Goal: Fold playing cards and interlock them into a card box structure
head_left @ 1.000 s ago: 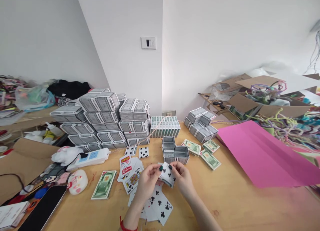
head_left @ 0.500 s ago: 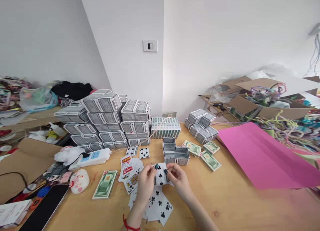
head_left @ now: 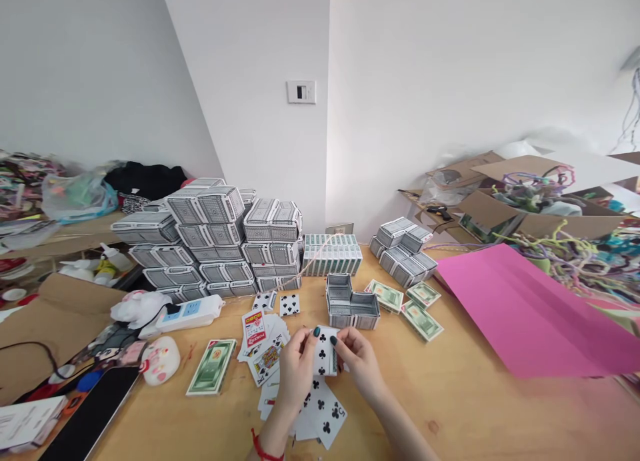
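Note:
Between my two hands is a playing card (head_left: 324, 356) with black clubs, its long sides bent. My left hand (head_left: 299, 364) pinches its left side, thumb on the face. My right hand (head_left: 356, 354) grips the right side, fingers partly hidden behind. Below my hands, loose playing cards (head_left: 320, 414) lie spread on the table, a five of clubs among them. More cards fan out to the left, with a king (head_left: 267, 362) and a red-and-white poker card (head_left: 254, 326) on top. Just beyond my hands stands an L-shaped piece made of folded cards (head_left: 364, 309).
Folded-card blocks (head_left: 215, 238) are stacked at the back left, with smaller ones (head_left: 403, 249) at the back right. Green card packs (head_left: 212, 368) lie on both sides. A pink sheet (head_left: 535, 308) covers the right; a phone (head_left: 93, 414) and power strip (head_left: 187, 316) are left.
The held card has turned more upright, and more of its face now shows between my hands. The view has shifted very slightly; the things on the table stay put.

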Demonstrator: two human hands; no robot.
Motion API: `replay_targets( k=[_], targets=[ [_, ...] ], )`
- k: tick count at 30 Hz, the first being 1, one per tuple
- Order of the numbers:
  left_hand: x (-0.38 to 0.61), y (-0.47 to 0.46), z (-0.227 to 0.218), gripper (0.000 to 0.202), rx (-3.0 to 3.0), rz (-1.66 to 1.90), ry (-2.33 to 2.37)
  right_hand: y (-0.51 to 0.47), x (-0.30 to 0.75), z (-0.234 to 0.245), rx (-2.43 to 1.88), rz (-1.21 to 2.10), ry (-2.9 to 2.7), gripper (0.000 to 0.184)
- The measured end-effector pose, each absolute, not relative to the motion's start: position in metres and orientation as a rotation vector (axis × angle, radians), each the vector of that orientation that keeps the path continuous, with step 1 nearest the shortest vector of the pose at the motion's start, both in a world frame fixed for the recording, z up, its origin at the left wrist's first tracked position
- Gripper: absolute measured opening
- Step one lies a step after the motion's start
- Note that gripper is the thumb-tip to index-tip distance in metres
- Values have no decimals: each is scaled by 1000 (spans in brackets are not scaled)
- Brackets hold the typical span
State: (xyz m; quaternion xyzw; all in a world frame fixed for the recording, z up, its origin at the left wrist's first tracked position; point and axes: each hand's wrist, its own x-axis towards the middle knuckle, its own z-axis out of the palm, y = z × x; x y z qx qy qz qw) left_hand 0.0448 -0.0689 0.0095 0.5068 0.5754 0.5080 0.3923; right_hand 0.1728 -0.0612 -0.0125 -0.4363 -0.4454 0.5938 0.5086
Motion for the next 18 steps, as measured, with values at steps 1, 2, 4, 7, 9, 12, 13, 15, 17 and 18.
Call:
replay_targets(
  k=[1, 2, 4, 7, 9, 12, 13, 15, 17, 18],
  targets=[
    [44, -68, 9, 33, 1258, 1277, 1440, -61, 173, -13, -1058, 1396, -1069, 35],
    [44, -67, 8, 33, 1226, 1262, 1410, -61, 174, -12, -1063, 1368, -1063, 34],
    [41, -66, 7, 32, 1160, 1231, 1318, -61, 176, -11, -1063, 1347, -1049, 34],
    [38, -64, 8, 27, 1119, 1161, 1162, -59, 180, -8, -1050, 1342, -1035, 34],
    [36, -64, 10, 28, 1128, 1139, 1137, -58, 181, -7, -1040, 1340, -1036, 34],
    [34, -63, 10, 29, 1133, 1169, 1181, -58, 180, -7, -1019, 1374, -1048, 32],
    [34, -62, 9, 30, 1129, 1187, 1192, -58, 179, -7, -1012, 1396, -1053, 32],
    [35, -63, 8, 30, 1123, 1215, 1204, -59, 178, -7, -1006, 1445, -1059, 32],
    [38, -64, 7, 28, 1117, 1223, 1210, -60, 178, -7, -1018, 1484, -1050, 31],
    [40, -65, 7, 28, 1110, 1224, 1212, -61, 178, -7, -1026, 1501, -1035, 30]
  ],
)
